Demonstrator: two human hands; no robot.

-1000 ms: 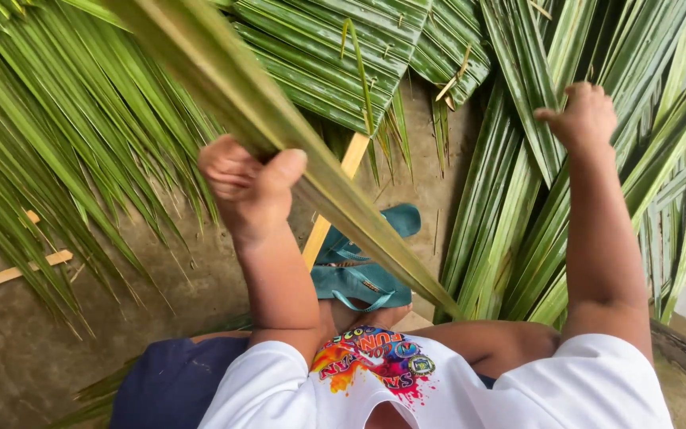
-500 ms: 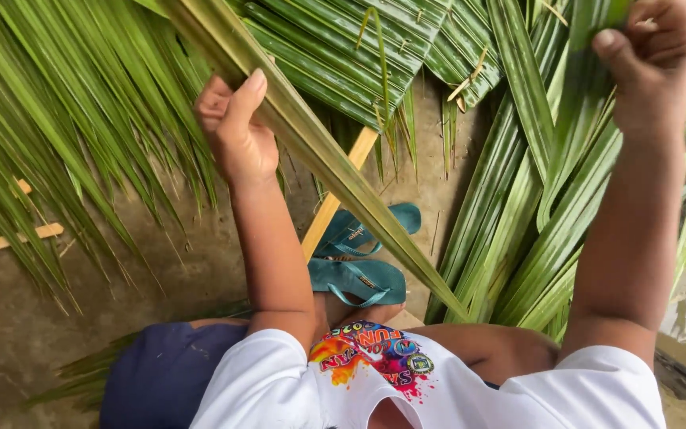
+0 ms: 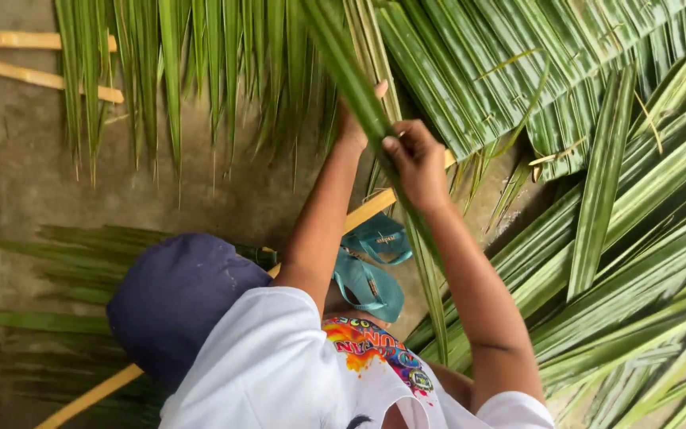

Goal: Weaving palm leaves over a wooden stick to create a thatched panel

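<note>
Where the concrete floor [image 3: 17,175] shows bare at the left, two pale wooden slats [image 3: 33,57] lie under a fringe of hanging green leaflets [image 3: 176,71]. A dark blue cap-like cloth [image 3: 176,294] sits lower down, beside the white printed shirt [image 3: 279,373]. At the middle, the left hand [image 3: 352,127] and right hand [image 3: 418,163] are close together, both closed around one long palm leaf strip [image 3: 359,87] that runs from the top of the view down between the arms to a pointed tip near the teal sandals [image 3: 371,266]. The strip looks light, flexible along its length yet creased stiff down the midrib, smooth and possibly slippery; gripping it near the fold seems surest. It is glossy, narrow and mid-green. To the right spreads a woven palm mat [image 3: 518,71] above loose fronds [image 3: 637,270].
</note>
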